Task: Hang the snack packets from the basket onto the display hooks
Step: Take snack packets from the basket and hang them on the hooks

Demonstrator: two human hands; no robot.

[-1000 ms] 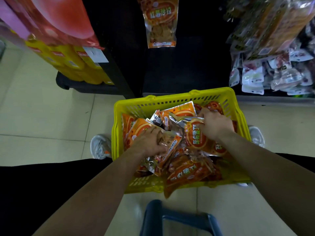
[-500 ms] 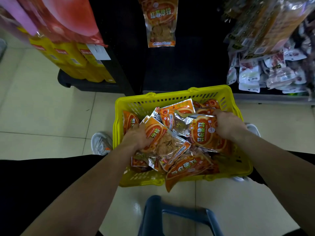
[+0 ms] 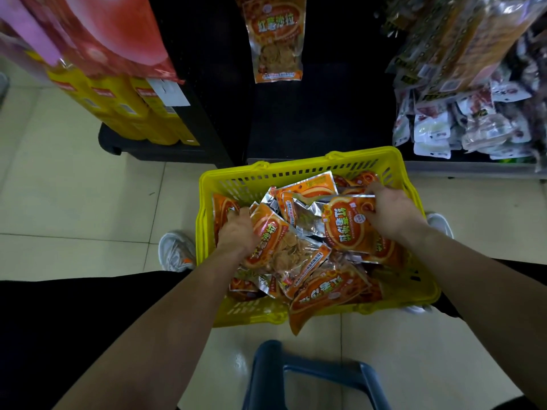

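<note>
Single head-worn wide-angle view, aimed forward and steeply down at close range. Left hand (image 3: 236, 235) and right hand (image 3: 390, 214) sit near frame centre; display shelving (image 3: 296, 119) lies beyond the hands, at top edge.

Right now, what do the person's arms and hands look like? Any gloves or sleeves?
No gloves and no sleeves in view: the left hand and right hand are bare, and both forearms are bare up to the picture's edge. I see no watch, bracelet or ring. The person wears black clothing and pale trainers.
</note>
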